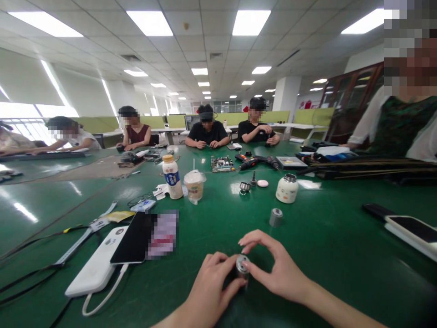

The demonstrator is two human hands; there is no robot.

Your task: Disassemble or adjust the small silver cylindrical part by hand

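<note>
A small silvery metal cylinder (242, 268) with small dark holes in its top face stands upright low in the middle of the view. My left hand (213, 284) is closed around its side, thumb in front and fingers behind. At the cylinder's top, my right hand (280, 271) curls in from the right. Its thumb touches the top edge and its index fingertip is just behind; whether a tiny part sits between them is too small to tell. A similar grey cylinder (276, 217) stands farther off on the green table (218, 228).
Left lie a white power bank (95, 264), a black phone (133, 239) and straps. Beyond stand a bottle (173, 177), a lidded cup (195, 187) and a white jar (287, 189). A circuit board (222, 164) and power drills (256, 161) lie farther back. Several people sit around.
</note>
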